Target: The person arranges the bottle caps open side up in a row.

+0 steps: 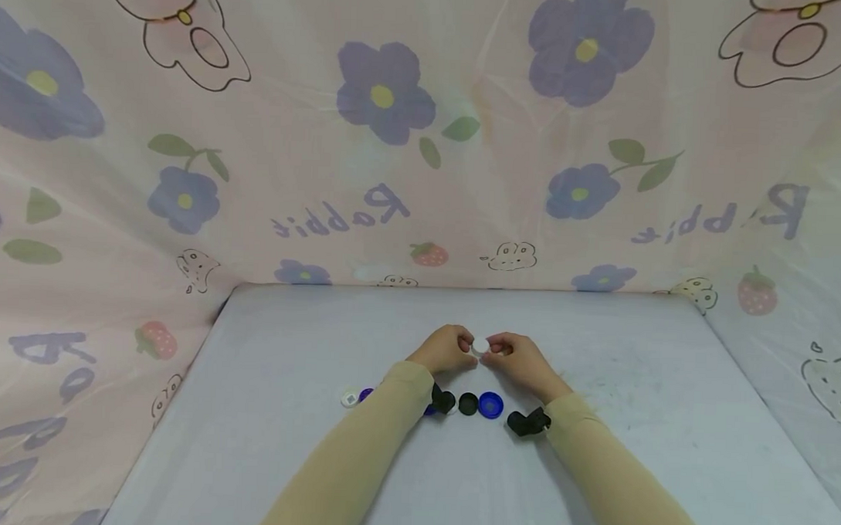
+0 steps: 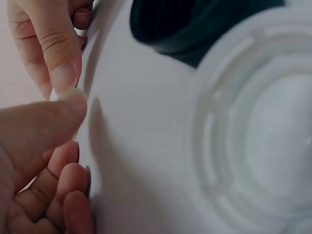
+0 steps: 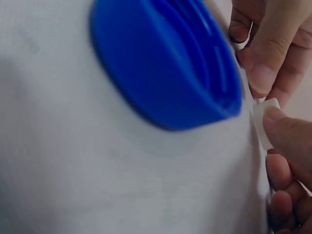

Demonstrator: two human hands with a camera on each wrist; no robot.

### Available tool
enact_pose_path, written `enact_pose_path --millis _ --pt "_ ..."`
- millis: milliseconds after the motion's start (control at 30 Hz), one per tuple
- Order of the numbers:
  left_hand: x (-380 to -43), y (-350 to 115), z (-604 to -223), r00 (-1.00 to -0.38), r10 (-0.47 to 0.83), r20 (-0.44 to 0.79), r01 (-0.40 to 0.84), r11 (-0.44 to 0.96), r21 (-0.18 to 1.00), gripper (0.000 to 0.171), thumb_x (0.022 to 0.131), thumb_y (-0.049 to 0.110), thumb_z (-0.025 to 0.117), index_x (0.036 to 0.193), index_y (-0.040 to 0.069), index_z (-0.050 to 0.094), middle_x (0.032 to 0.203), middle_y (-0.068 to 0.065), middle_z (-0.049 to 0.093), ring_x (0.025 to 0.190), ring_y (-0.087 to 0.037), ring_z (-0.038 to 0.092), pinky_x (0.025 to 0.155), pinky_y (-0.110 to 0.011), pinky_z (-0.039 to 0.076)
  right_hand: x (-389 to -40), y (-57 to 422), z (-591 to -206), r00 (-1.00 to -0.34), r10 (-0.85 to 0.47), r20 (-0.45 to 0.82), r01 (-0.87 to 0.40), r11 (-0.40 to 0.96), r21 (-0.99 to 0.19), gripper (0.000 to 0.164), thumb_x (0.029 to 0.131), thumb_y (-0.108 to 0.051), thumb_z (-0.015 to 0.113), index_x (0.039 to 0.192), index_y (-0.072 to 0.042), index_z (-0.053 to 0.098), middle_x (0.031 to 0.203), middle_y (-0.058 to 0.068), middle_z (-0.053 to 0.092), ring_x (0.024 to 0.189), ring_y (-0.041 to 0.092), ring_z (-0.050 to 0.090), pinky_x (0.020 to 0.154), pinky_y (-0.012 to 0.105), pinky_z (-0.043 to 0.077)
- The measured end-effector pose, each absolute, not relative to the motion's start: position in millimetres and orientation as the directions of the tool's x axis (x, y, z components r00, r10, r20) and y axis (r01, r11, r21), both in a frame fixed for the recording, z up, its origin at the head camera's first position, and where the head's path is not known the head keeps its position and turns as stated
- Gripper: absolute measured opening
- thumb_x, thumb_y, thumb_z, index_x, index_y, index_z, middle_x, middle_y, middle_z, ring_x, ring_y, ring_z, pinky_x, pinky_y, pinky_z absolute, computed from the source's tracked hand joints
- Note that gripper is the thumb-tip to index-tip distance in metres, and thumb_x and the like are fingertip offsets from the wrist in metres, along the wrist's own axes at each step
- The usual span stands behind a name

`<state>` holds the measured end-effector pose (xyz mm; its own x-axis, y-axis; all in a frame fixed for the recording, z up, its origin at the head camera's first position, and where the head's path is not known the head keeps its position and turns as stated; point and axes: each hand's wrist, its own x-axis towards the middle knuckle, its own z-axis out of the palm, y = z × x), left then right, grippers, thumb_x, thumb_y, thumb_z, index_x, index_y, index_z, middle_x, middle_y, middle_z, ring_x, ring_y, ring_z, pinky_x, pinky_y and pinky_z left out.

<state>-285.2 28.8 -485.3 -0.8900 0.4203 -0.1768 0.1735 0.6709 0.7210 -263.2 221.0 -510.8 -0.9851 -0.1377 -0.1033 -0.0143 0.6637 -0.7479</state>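
Note:
A small white round cap [image 1: 481, 345] is held up between both hands over the table. My left hand [image 1: 447, 350] pinches it at its left edge, and in the left wrist view the left thumb [image 2: 53, 122] presses on it. From the other side my right hand [image 1: 524, 366] grips the same cap. The right wrist view shows the right thumb [image 3: 290, 136] on the white cap's [image 3: 262, 127] face, with the left hand's fingertips at its upper edge. Other fingers of both hands are curled below or behind it.
Nearer the body lies a row of caps: a white one [image 1: 349, 399], a purple one [image 1: 366, 394], a black one [image 1: 467, 404] and a blue one [image 1: 490, 405]. The left forearm hides part of this row. Patterned curtains [image 1: 465, 179] surround the white table [image 1: 286, 327].

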Motion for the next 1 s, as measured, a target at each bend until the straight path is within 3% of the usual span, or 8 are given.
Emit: enact_pose_path --millis 333,633,1000 --pt "-278.4 27.3 -481.0 -0.902 0.408 -0.143 0.203 0.692 0.692 0.030 0.082 0.020 0.080 0.104 0.006 0.065 0.084 0.003 0.057 0.077 -0.012 0.053 0.072 -0.025 0.044 -256.3 211.7 -503.7 -0.981 -0.169 -0.093 -0.040 0.652 -0.757 0.041 0.085 -0.034 0.075 0.116 -0.008 0.066 0.094 -0.001 0.064 0.083 0.016 0.056 0.078 0.035 0.044" --pt "-263.8 14.6 -472.3 -0.908 0.403 -0.113 0.179 0.619 0.765 0.032 0.085 0.020 0.075 0.112 0.006 0.064 0.092 0.003 0.061 0.085 -0.012 0.057 0.078 -0.029 0.047 -243.8 204.7 -490.7 -0.982 -0.183 -0.049 -0.081 0.639 -0.765 0.041 0.087 -0.034 0.074 0.118 -0.010 0.066 0.095 -0.001 0.065 0.082 0.016 0.056 0.072 0.034 0.046" --pt "-233.3 -0.2 -459.8 -0.900 0.426 -0.091 0.214 0.615 0.759 0.033 0.089 0.027 0.071 0.118 0.014 0.063 0.102 0.008 0.061 0.089 -0.008 0.056 0.077 -0.028 0.049 -214.2 198.4 -482.1 -0.980 -0.201 0.013 -0.137 0.617 -0.775 0.043 0.086 -0.036 0.073 0.121 -0.013 0.064 0.101 -0.002 0.062 0.087 0.017 0.055 0.071 0.035 0.045"
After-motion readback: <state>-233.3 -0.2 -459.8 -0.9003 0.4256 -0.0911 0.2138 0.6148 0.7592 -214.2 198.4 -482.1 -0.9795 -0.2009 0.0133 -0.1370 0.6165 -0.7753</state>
